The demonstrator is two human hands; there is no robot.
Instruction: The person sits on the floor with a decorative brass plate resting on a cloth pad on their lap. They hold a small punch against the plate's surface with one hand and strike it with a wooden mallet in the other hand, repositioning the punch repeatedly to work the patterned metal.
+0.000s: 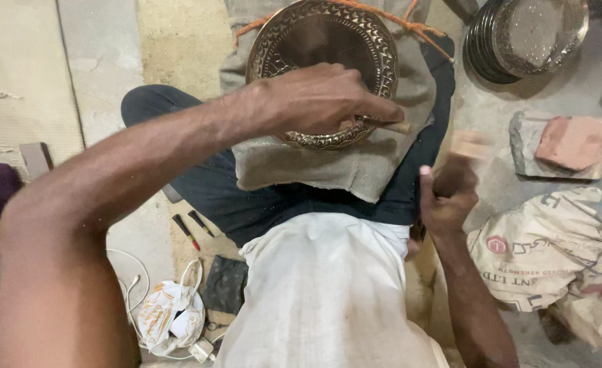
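Brass plate (321, 41), its rim embossed, lies on burlap (328, 163) over the person's lap. The left hand (328, 99) rests on it, fingers pinching a small punch (391, 125) near the rim on the near right. The right hand (449, 197) is clenched on a blurred wooden mallet (470, 144), raised just right of the punch. For clean work the punch should stand square on the pattern, each blow straight. Far right lies a stack of plates (512, 41), nearer a stone slab (566, 146) and sacks (553, 252); pens (192, 230) and a bag (168, 315) lie left. Nothing blocks the swing.
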